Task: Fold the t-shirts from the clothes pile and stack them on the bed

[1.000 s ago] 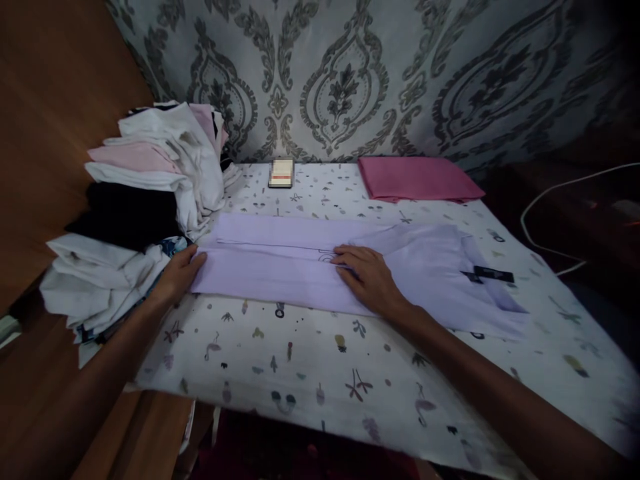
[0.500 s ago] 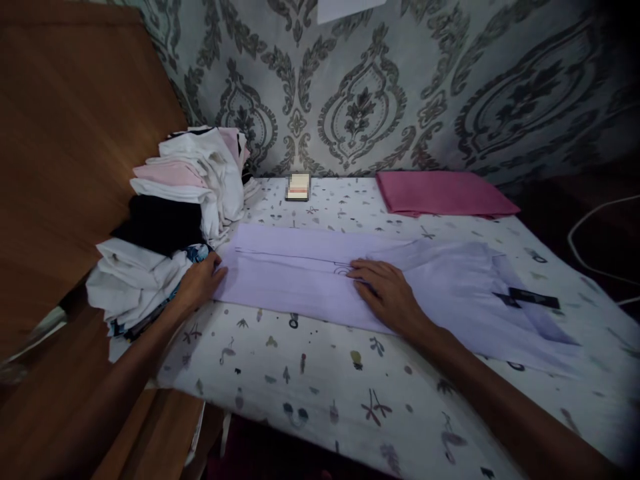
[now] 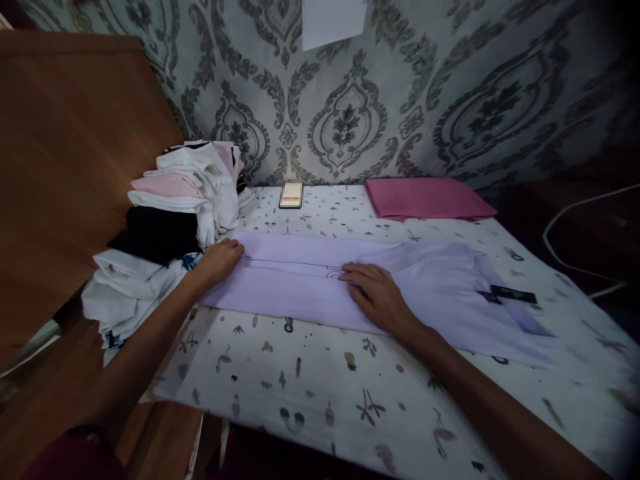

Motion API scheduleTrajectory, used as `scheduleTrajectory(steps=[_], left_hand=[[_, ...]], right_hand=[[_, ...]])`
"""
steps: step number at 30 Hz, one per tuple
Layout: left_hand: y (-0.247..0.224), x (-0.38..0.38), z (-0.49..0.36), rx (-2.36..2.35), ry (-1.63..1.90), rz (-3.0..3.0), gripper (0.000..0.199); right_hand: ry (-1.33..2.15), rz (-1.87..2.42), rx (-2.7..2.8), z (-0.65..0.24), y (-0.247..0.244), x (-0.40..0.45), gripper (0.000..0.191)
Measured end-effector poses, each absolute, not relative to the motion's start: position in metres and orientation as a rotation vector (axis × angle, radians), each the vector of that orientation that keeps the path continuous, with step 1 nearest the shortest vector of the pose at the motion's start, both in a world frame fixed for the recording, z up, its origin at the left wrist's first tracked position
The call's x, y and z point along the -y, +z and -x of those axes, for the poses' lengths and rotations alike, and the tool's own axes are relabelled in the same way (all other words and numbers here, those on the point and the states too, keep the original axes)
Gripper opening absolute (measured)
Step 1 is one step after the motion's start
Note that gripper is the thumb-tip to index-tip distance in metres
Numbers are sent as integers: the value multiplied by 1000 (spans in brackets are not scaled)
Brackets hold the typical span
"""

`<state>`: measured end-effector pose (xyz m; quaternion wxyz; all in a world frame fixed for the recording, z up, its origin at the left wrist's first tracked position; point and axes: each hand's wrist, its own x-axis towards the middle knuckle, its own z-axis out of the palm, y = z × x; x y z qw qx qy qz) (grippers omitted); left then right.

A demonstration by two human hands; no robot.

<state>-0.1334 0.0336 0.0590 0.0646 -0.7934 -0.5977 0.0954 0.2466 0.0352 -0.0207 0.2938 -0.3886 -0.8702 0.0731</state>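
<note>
Touching lilac garment (image 3: 303, 295) edging open sheet (image 3: 311, 388): right hand (image 3: 377, 293), flat; left hand (image 3: 220, 261), grip unclear.

The left hand (image 3: 220, 261) has slid away from the person along the end of the lilac garment (image 3: 295, 293), from mid-edge to its far corner. The view has tilted upward, bringing more of a white sheet (image 3: 333, 23) on the wall and a dark red sleeve (image 3: 75, 457) into sight.

left hand (image 3: 220, 261) lay palm down, fingers (image 3: 236, 247) curled | right hand (image 3: 377, 297) lay flatter, fingers extended | forearms (image 3: 493, 400) angled inward
</note>
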Motion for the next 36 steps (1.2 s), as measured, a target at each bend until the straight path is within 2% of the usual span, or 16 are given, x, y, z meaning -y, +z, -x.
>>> scheduleTrajectory(steps=[4,9,13,17,20,23,27,30,36], left_hand=[[59,-32,134,1702,428,2359,33],[61,-26,134,1716,439,2285,34],[66,-24,134,1797,461,2278,35],[61,-30,128,1851,134,2316,46],[43,-37,117,1857,-158,2439,60],[19,-40,109,1857,-202,2537,68],[0,-38,111,1876,-268,2514,63],[5,-35,103,1852,-366,2493,61],[29,-49,11,1828,-707,2769,51]], right_hand=[[256,1061,2319,-246,-16,-34,30],[333,1067,2281,-244,-16,-32,32],[559,1058,2115,-247,-8,-32,30],[751,1092,1775,-261,11,-36,32],[600,1236,1755,-280,16,-38,34],[412,1398,1922,-303,9,-32,39],[262,1547,1999,-339,-5,-15,43],[153,1617,1916,-368,-10,-5,42],[94,1911,1700,-409,0,-6,29]])
